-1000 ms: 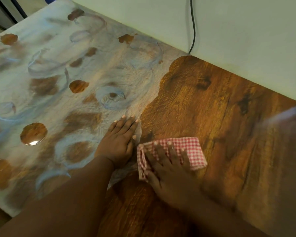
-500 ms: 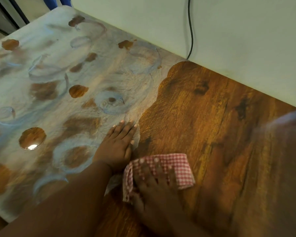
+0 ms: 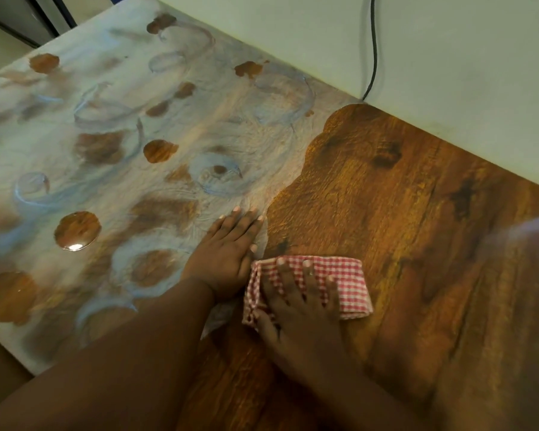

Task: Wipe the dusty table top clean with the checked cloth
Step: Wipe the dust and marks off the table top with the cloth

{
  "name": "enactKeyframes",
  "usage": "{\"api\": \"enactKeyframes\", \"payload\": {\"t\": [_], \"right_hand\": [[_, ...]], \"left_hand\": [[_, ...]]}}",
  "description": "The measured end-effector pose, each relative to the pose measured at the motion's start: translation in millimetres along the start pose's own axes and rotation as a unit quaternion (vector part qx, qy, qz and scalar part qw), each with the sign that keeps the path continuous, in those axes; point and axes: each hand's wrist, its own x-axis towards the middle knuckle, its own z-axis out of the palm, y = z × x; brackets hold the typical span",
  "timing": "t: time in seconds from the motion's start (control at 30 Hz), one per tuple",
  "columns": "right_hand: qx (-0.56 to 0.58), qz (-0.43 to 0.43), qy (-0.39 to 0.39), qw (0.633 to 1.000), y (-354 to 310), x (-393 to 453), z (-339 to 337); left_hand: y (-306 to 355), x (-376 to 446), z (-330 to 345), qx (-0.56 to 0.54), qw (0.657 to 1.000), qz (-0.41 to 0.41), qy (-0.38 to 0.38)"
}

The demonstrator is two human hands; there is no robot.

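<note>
The cloth [image 3: 333, 281] lies folded flat on the table [image 3: 402, 213], forming a rough rectangle. Its long axis runs from 9 o'clock to 3 o'clock, tilted slightly down toward 4 o'clock. The pattern is a fine red-and-white check; the edge at 9 o'clock is bunched and rumpled, the edge at 3 o'clock is a smooth fold. The cloth sits on the bare brown wood, just beside the edge of the dust [image 3: 106, 150].

The right hand [image 3: 296, 309] lies palm-down on the cloth, fingers spread and pointing to 12 o'clock. The left hand [image 3: 224, 253] lies flat on the dust border at 9 o'clock of the cloth, fingers together, its thumb side touching the cloth's bunched edge.

Pale grey dust with swirls and bare round patches covers the table from 8 to 12 o'clock. A cable [image 3: 374, 45] hangs down the wall [image 3: 464, 73] at 12 o'clock.
</note>
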Motion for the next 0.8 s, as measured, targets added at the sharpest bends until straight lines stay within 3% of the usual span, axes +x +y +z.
{"api": "enactKeyframes", "payload": {"t": [0.3,0.47,0.57,0.7,0.8], "right_hand": [[-0.032,-0.094,-0.014,0.995,23.0,-50.4,12.4],[-0.036,0.057,0.031,0.997,10.6,-22.3,11.8],[-0.022,0.081,0.034,0.996,-36.9,-18.8,23.6],[0.002,0.106,0.034,0.994,-71.9,-26.0,29.9],[0.001,0.068,0.019,0.998,-82.0,-39.2,34.4]], "left_hand": [[2.0,-1.6,-2.0,0.005,1.000,0.005,0.004],[1.3,-4.7,-0.2,0.002,1.000,0.011,0.025],[0.9,-4.5,0.3,0.001,0.999,0.019,0.028],[-6.7,-1.8,-2.0,0.013,0.999,0.031,-0.030],[-9.1,7.3,-13.1,0.029,0.992,0.028,-0.120]]}}
